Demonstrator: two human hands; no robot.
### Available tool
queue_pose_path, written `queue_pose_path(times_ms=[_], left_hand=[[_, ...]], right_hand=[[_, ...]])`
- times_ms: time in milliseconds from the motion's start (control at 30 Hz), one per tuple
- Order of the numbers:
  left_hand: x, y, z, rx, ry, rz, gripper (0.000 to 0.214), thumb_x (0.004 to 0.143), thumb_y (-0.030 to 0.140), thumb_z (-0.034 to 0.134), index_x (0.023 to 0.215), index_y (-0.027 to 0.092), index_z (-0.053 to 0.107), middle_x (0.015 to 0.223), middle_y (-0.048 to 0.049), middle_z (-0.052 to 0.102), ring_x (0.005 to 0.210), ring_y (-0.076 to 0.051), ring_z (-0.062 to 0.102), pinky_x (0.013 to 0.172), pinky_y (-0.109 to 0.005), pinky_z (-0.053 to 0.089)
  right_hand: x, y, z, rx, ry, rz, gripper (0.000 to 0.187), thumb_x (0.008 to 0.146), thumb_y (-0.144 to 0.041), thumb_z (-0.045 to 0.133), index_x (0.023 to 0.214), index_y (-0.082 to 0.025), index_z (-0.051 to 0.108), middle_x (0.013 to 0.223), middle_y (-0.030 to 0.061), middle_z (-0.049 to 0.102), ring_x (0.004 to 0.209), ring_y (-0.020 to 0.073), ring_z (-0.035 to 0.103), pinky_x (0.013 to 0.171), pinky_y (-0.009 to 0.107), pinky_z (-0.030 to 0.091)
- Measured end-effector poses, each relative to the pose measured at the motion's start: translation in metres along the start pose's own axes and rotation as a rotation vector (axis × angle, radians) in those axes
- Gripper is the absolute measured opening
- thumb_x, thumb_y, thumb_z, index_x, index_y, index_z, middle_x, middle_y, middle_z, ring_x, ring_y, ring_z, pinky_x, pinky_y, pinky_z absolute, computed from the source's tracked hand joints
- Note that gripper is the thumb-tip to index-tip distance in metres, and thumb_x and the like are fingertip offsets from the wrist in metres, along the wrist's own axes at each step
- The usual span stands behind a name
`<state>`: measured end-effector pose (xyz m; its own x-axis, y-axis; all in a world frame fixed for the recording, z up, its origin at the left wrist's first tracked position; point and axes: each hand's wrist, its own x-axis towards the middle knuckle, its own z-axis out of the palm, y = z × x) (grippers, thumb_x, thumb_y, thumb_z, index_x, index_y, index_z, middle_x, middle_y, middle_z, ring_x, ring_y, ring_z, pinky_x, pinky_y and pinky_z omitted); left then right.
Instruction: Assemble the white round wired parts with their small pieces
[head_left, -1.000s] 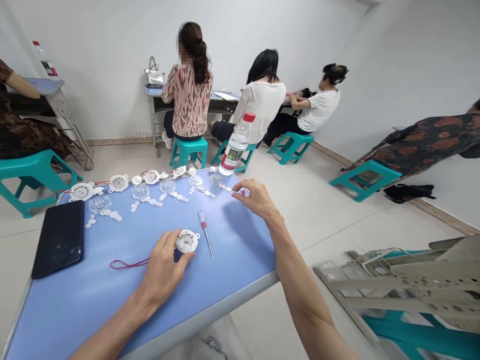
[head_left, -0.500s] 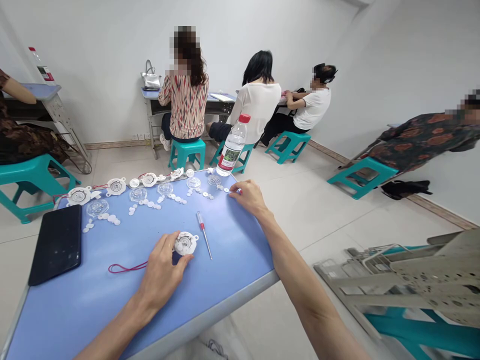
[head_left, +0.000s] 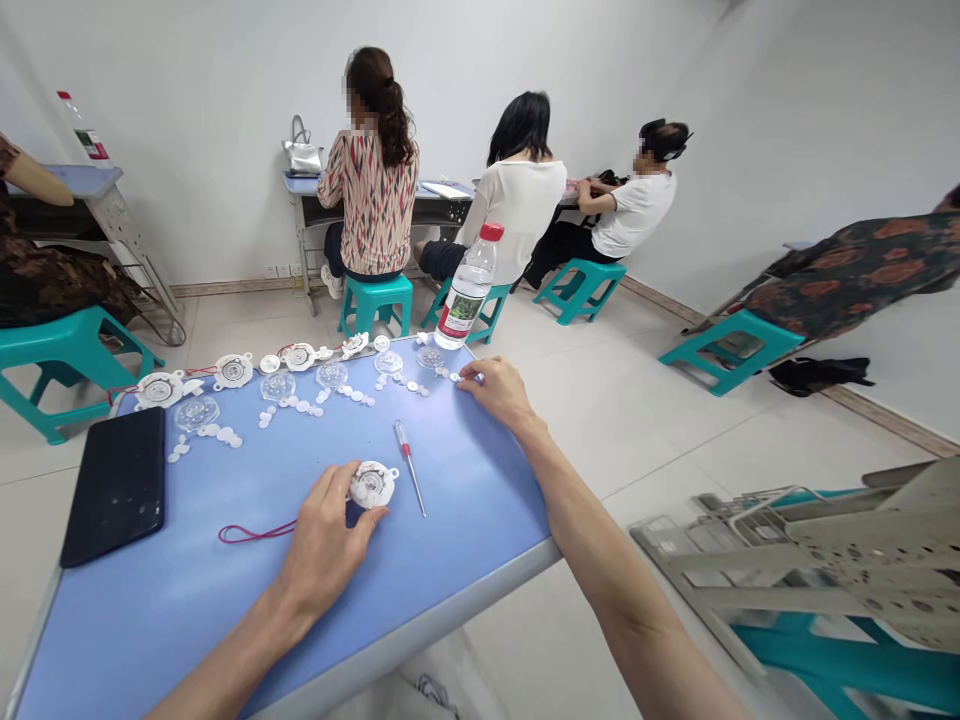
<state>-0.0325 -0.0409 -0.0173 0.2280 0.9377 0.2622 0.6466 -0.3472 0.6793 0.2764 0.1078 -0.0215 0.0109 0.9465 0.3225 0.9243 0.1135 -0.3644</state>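
Head view: left hand (head_left: pixel 328 535) keeps its fingers clamped on the white casing (head_left: pixel 375 483) on the counter (head_left: pixel 232 475), seemingly steadying it; right hand (head_left: pixel 501 388) has edged up to a small white disc (head_left: pixel 454 377), fingers pinching or not, I cannot tell.

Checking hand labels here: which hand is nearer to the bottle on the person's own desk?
Right. The right hand is just short of the bottle, slightly to its right; the left hand is farther back, to its left, holding a white part.
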Motion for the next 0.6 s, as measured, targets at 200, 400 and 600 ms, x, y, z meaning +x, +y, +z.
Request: queue_pose_path(times_ms=[200, 400, 600], left_hand=[[0.0, 0.001, 0.0, -0.003, 0.013, 0.014, 0.038, 0.084, 0.025, 0.065, 0.12, 0.02, 0.054, 0.104, -0.0067, 0.064, 0.093, -0.023, 0.063, 0.081, -0.038, 0.053], [0.0, 0.001, 0.001, 0.006, 0.019, 0.011, 0.04, 0.083, 0.024, 0.067, 0.12, 0.02, 0.054, 0.105, -0.0068, 0.065, 0.094, -0.023, 0.063, 0.081, -0.037, 0.053], [-0.001, 0.004, 0.001, -0.004, -0.003, 0.007, 0.041, 0.081, 0.021, 0.069, 0.119, 0.018, 0.054, 0.104, -0.0069, 0.064, 0.095, -0.023, 0.062, 0.082, -0.037, 0.053]], right_hand=[[-0.001, 0.003, -0.001, 0.004, -0.003, -0.014, 0.011, 0.079, -0.026, 0.067, 0.088, -0.023, 0.073, 0.088, 0.0044, 0.074, 0.088, 0.0247, 0.057, 0.079, 0.038, 0.044], [-0.003, 0.007, -0.001, 0.008, 0.001, -0.013, 0.015, 0.078, -0.024, 0.068, 0.093, -0.023, 0.073, 0.089, 0.003, 0.074, 0.092, 0.0256, 0.058, 0.08, 0.037, 0.044], [-0.008, 0.011, -0.001, 0.013, 0.007, -0.016, 0.017, 0.077, -0.025, 0.068, 0.094, -0.022, 0.073, 0.092, 0.0049, 0.074, 0.094, 0.0278, 0.057, 0.082, 0.039, 0.044]])
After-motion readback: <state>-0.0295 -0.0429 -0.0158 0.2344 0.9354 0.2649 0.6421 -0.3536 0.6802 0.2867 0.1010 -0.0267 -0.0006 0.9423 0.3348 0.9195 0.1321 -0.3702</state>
